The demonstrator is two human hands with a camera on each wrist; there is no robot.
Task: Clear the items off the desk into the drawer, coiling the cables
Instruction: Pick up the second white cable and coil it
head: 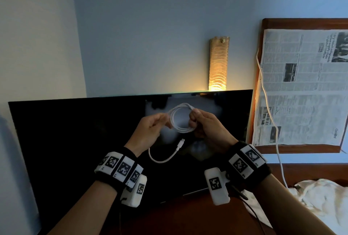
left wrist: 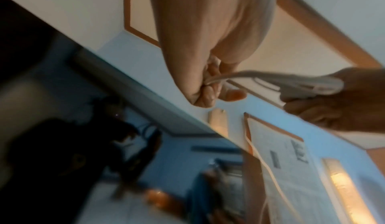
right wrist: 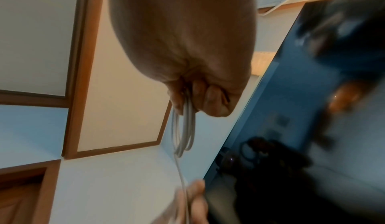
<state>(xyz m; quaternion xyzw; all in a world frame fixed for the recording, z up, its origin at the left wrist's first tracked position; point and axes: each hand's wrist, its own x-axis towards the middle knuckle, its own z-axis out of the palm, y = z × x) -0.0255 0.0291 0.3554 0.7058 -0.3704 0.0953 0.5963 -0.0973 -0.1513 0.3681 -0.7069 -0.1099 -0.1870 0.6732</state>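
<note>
White and thin, the cable hangs in the air between your two hands, wound into several round loops in front of the dark screen. Your right hand has thumb and fingers curled round the right side of the coil, pinching the stacked turns together; the right wrist view shows the strands bunched under your fingertips and drooping away from them. Your left hand pinches the left side of the coil, and the left wrist view shows the cable running out from between its curled fingers toward your other hand.

Below your left hand a loose tail swings down and curves back up, ending in a small connector just under the coil, clear of both hands.

Expect this to weigh almost nothing and to be springy: the turns will likely want to fan open the moment your pinch loosens. The jacket looks smooth, so it may slide through dry fingers. Keep your right-hand pinch across all the turns at once, not on one strand. Feed the tail with your left hand, holding the cord itself rather than the connector, since the joint there is probably the weakest spot. When carrying it to the drawer, which is not in view, grip across the whole bundle.
</note>
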